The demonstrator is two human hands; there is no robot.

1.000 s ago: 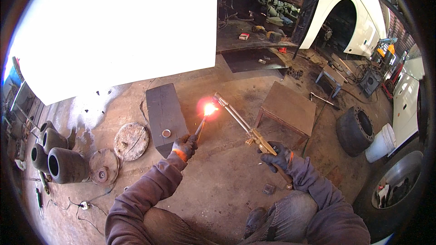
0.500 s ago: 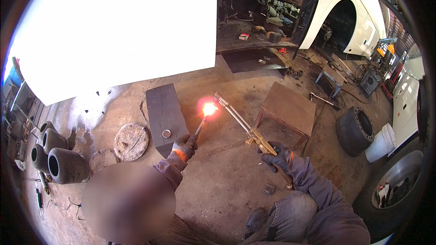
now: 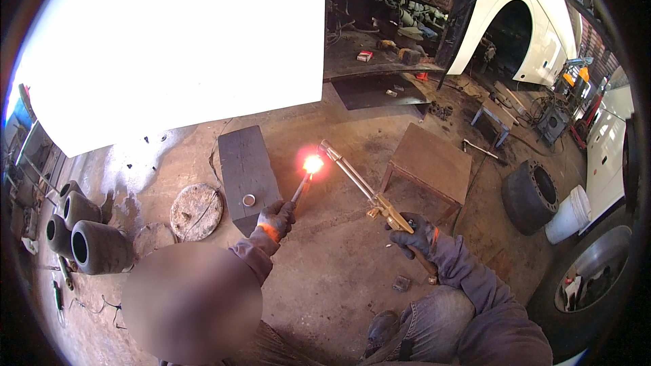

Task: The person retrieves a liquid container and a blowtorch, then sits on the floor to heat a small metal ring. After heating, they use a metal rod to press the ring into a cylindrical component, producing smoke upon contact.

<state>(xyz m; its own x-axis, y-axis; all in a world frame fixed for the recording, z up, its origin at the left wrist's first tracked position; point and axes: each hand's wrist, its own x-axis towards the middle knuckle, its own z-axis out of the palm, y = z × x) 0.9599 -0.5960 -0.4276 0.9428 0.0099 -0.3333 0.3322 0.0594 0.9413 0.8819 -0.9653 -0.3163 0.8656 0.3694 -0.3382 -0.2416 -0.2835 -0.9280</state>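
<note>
My gloved left hand [image 3: 276, 219] is wrapped around a dark metal rod [image 3: 298, 190] that points up and away from me. At the rod's far end is a bright pink-white glow [image 3: 313, 163], which hides the shape of the tip. My gloved right hand [image 3: 415, 236] grips a brass cutting torch [image 3: 369, 196] by its handle. The torch's long twin tubes slant up to the left, and its bent head is close beside the glow. Between the two hands lies bare brown floor, with a small dark block [image 3: 401, 283] on it.
A dark box-like block [image 3: 245, 163] carrying a small round cap [image 3: 249, 200] stands left of the glow. On the right is a low brown metal table [image 3: 434, 159]. Farther right are a brake drum [image 3: 530, 196], a white bucket [image 3: 569, 213] and a wheel [image 3: 590, 271]. Several dark cylinders [image 3: 102, 247] stand left.
The glow at the rod's tip looks slightly smaller. Both hands, the rod and the torch stay almost exactly where they were.
</note>
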